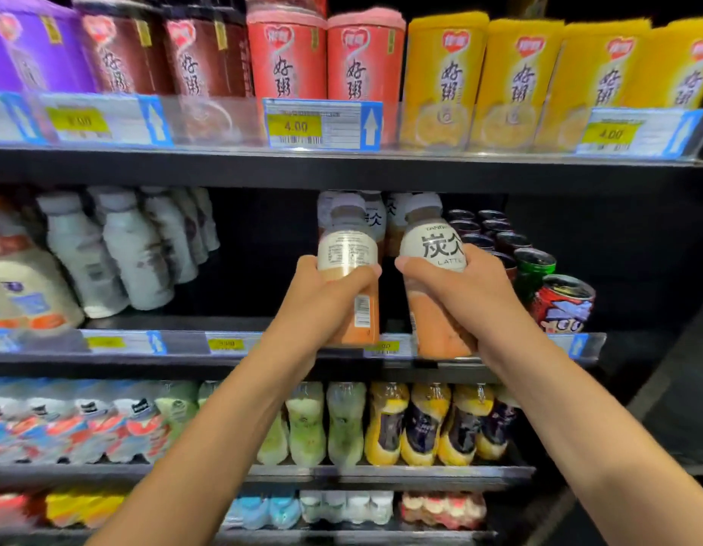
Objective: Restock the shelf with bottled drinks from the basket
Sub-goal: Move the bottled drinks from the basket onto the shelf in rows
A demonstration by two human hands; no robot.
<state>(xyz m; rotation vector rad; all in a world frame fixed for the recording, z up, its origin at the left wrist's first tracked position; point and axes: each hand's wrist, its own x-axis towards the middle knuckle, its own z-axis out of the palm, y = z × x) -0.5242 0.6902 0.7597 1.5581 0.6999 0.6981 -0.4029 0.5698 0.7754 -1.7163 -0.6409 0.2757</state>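
My left hand [326, 293] grips a latte bottle [348, 246] with a white label and tan liquid, its back label facing me. Beside it, my right hand [464, 289] holds a second latte bottle [432, 238] showing black characters and "LATTE". Both bottles stand upright at the front edge of the middle shelf [263, 360], side by side and a little apart. More bottles of the same kind [375, 218] stand behind them, deeper in the shelf. The basket is out of view.
White milk bottles [137, 250] fill the shelf's left, with a dark gap between them and my hands. Cans [562, 301] crowd the right side close to my right hand. Cups line the upper shelf [342, 167]; green and yellow bottles [381, 423] fill the lower shelf.
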